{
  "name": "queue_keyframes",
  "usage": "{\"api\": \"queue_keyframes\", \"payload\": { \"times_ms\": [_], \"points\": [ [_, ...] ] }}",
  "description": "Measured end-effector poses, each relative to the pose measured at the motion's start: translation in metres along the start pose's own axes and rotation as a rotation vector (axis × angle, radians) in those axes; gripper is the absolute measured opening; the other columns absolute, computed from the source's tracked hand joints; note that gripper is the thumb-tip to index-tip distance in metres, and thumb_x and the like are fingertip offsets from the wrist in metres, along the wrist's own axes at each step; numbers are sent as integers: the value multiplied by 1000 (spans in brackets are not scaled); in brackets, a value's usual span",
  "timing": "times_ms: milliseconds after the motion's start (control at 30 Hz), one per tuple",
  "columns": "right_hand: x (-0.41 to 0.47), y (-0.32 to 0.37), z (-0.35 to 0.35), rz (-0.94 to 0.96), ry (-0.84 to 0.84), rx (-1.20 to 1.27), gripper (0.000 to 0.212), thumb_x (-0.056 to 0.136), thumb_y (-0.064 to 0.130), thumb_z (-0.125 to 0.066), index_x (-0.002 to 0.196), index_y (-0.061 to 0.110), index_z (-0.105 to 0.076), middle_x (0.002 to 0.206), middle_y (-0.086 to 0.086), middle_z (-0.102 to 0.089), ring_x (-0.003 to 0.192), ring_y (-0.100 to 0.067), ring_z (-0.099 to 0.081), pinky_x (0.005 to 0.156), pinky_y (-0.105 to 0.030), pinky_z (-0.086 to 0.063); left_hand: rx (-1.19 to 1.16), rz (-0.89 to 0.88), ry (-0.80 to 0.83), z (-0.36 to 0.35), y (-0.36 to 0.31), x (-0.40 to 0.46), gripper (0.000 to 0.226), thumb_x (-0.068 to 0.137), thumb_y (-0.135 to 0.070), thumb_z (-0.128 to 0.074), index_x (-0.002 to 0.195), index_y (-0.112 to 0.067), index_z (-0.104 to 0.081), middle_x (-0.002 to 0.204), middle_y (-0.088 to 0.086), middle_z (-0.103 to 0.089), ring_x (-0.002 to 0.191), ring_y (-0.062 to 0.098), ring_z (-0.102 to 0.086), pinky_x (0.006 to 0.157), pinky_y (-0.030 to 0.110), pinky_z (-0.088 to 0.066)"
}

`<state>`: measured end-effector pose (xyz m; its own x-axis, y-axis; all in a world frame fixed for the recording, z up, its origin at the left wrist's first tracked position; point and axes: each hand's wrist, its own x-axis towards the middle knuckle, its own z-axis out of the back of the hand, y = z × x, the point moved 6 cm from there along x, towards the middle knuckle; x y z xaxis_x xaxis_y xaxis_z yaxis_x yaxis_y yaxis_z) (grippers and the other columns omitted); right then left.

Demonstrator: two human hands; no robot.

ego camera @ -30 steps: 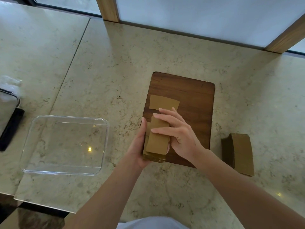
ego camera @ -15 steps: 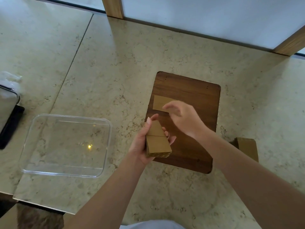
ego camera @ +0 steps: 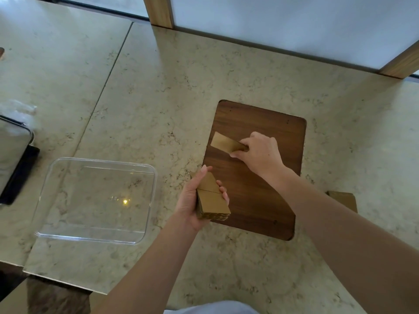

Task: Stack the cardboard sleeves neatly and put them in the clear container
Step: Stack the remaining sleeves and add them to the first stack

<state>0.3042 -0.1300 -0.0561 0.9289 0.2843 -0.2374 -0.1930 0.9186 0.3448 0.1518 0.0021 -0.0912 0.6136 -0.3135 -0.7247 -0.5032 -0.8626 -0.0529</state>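
Observation:
My left hand (ego camera: 192, 205) grips a thick stack of brown cardboard sleeves (ego camera: 212, 201), held just above the near left edge of a dark wooden board (ego camera: 260, 177). My right hand (ego camera: 260, 152) pinches the right end of a single flat sleeve (ego camera: 223, 143) on the board's far left part; its left end still rests near the wood. The clear container (ego camera: 95, 200) sits empty on the marble counter to the left of my left hand. Another pile of sleeves (ego camera: 344, 199) lies right of the board, partly hidden by my right forearm.
A dark tray-like object with a shiny lid (ego camera: 13, 159) sits at the left edge, with crumpled clear plastic (ego camera: 18, 107) behind it. The counter's front edge (ego camera: 56, 279) runs below the container. Wooden window posts (ego camera: 159, 10) stand at the back.
My right hand left the stack, reached farther onto the board and took hold of the single sleeve. My left hand kept the stack, turning it slightly.

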Motion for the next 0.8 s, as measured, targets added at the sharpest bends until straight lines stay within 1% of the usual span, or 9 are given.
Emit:
{"api": "queue_keyframes", "payload": {
  "times_ms": [67, 100, 200, 300, 367, 433, 567, 667, 800],
  "points": [
    [-27, 12, 20, 112, -143, 120, 27, 92, 43, -69, 112, 27, -79, 72, 12, -48, 66, -11, -47, 72, -39, -45, 8, 17, 35, -3, 4, -2, 67, 62, -41, -99, 118, -19, -68, 94, 15, -65, 77, 25, -64, 67, 40, -57],
    [-45, 17, 31, 176, -198, 165, 26, 93, 37, -68, 115, 29, -78, 73, 11, -49, 66, -11, -46, 72, -40, -46, 19, 33, 68, -6, 7, -4, 73, 63, -48, -98, 123, -20, -67, 98, 16, -66, 80, 26, -66, 67, 40, -58],
    [-93, 32, 47, 364, -215, 184, 39, 91, 19, -72, 129, 27, -71, 90, 2, -56, 83, -16, -49, 76, -39, -41, 194, 26, 132, -9, 13, -6, 96, 66, -70, -85, 138, -12, -62, 111, 21, -72, 89, 32, -73, 66, 43, -61],
    [-132, 33, 53, 396, -249, 122, 52, 87, 9, -77, 136, 23, -65, 101, -7, -59, 90, -23, -51, 78, -39, -42, 377, 25, 154, -15, 28, -14, 91, 65, -86, -71, 121, -15, -77, 114, 20, -77, 97, 33, -77, 70, 44, -63],
    [-151, 33, 56, 369, -277, 101, 57, 86, 7, -78, 139, 19, -63, 103, -10, -58, 92, -25, -51, 78, -41, -44, 420, 18, 181, -23, 39, -20, 85, 69, -85, -69, 120, -17, -78, 115, 18, -78, 101, 32, -77, 74, 43, -63],
    [-165, 30, 58, 346, -289, 100, 61, 84, 6, -79, 142, 16, -60, 105, -11, -58, 94, -25, -51, 79, -40, -45, 414, 13, 189, -30, 51, -25, 90, 70, -81, -73, 129, -13, -73, 120, 21, -75, 103, 33, -76, 76, 44, -62],
    [-189, 22, 60, 300, -206, 29, 79, 79, 29, -85, 149, 19, -50, 113, -8, -53, 101, -22, -47, 84, -41, -43, 407, 13, 238, -42, 75, -40, 96, 70, -72, -81, 141, -11, -62, 134, 25, -67, 113, 37, -71, 84, 49, -60],
    [-204, 19, 59, 308, -156, -65, 61, 89, 22, -70, 148, 26, -52, 114, -2, -50, 102, -21, -44, 86, -39, -40, 405, 11, 285, -45, 90, -49, 85, 72, -62, -87, 140, -19, -61, 135, 20, -67, 112, 35, -70, 82, 49, -60],
    [-227, 6, 56, 265, -58, -39, 60, 97, 17, -44, 154, 32, -37, 121, 0, -43, 107, -19, -36, 96, -38, -39, 431, 0, 268, -49, 115, -54, 80, 70, -47, -94, 139, -25, -62, 133, 20, -69, 112, 38, -71, 83, 53, -60]
  ]
}}
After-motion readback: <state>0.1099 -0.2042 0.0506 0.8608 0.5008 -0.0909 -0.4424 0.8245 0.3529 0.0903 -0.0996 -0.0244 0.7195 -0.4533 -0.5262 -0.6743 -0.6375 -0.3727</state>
